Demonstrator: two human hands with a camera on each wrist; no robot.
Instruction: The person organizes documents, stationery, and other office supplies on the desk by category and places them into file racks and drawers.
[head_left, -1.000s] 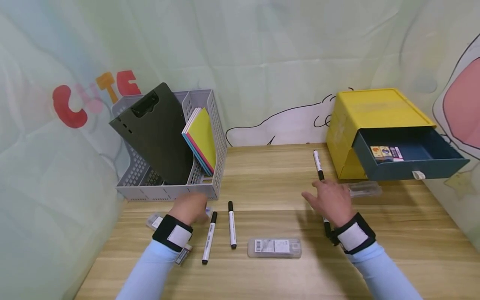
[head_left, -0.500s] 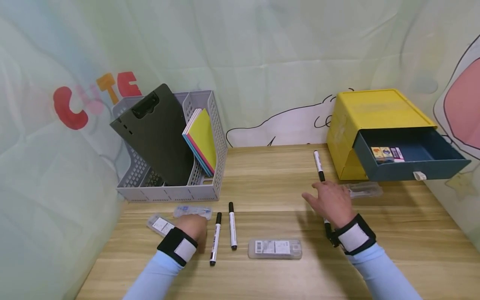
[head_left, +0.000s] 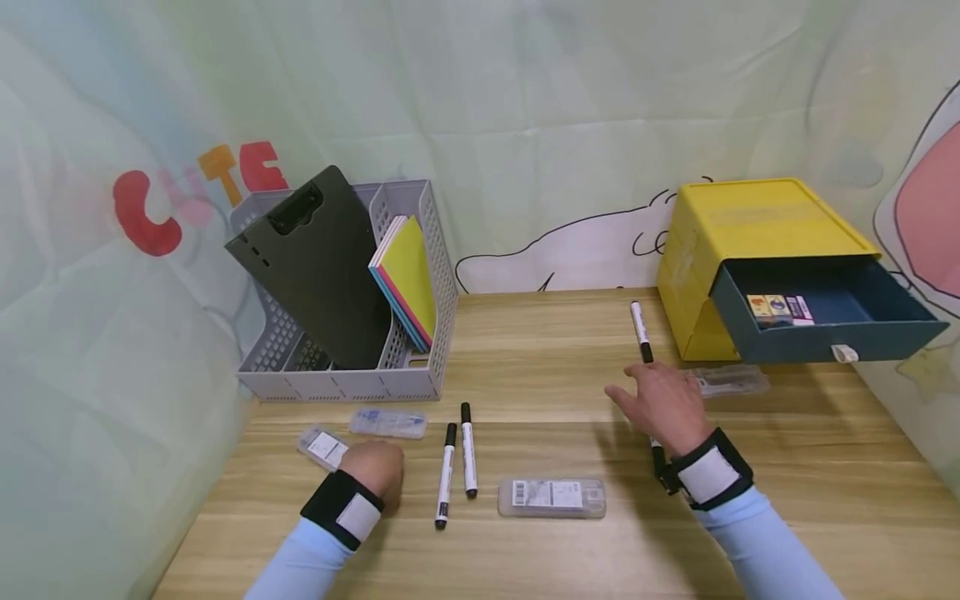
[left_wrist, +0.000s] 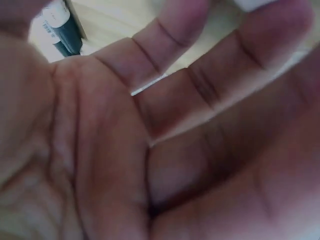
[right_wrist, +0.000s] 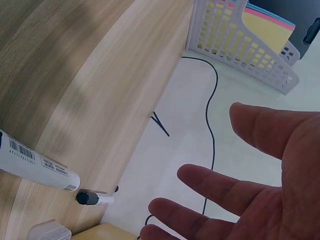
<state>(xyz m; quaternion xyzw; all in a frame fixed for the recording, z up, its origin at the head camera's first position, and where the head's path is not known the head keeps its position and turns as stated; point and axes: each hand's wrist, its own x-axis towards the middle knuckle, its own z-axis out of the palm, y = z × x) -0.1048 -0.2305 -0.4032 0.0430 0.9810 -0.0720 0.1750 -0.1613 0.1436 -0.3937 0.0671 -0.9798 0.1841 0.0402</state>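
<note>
So far nothing has gone into your open blue drawer point(head_left: 825, 321) beyond a few small packets at its back, so pretty much all the stationery is left out on the wooden table point(head_left: 525, 367). Well left of the drawer, past the red and orange "CUTE" lettering point(head_left: 198, 187) on the backdrop, sits the grey file rack point(head_left: 352, 379) with a dark clipboard point(head_left: 318, 267) and coloured notebooks point(head_left: 405, 279). Your left hand point(head_left: 375, 468) is down on the table just in front of that rack, fingers loose and holding nothing, with a clear case point(head_left: 322, 446) touching it or nearly so and a second one point(head_left: 388, 422) just behind. Nearer the drawer are two black-capped markers point(head_left: 457, 458) side by side, then a barcode-labelled clear case point(head_left: 551, 497); the print is too small to read. Your right hand point(head_left: 663, 404) rests flat and open over a marker point(head_left: 658, 454), another marker point(head_left: 640, 332) lies behind it by the drawer's yellow box point(head_left: 742, 225), and one more clear case point(head_left: 729, 381) sits right under the drawer front.
</note>
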